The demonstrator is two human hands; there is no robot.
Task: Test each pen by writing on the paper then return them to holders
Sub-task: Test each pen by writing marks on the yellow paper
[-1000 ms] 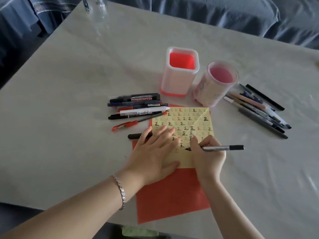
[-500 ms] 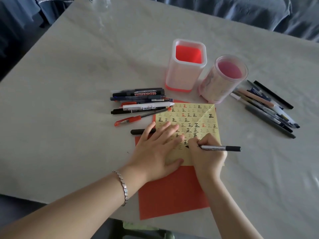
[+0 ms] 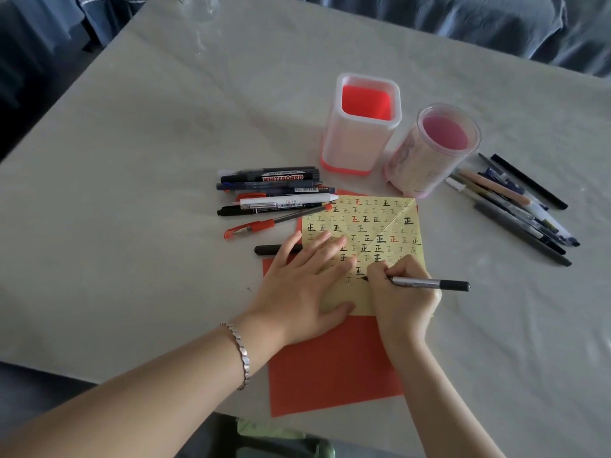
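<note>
A yellow paper covered in small written marks lies on a red sheet. My left hand rests flat on the paper's left part, fingers spread. My right hand grips a silver pen with a black end, its tip touching the paper. Behind the paper stand two holders with nothing showing inside: a square white-and-red one and a round pink one. A pile of pens lies left of the paper, another pile lies to the right.
A black pen lies partly under my left fingers. A red pen lies just below the left pile. A clear glass object stands at the table's far left corner. Blue fabric runs behind the table.
The view has shifted slightly. My right hand keeps the pen tip on the paper, moving only a little around the same spot. My left hand stays flat in place.
</note>
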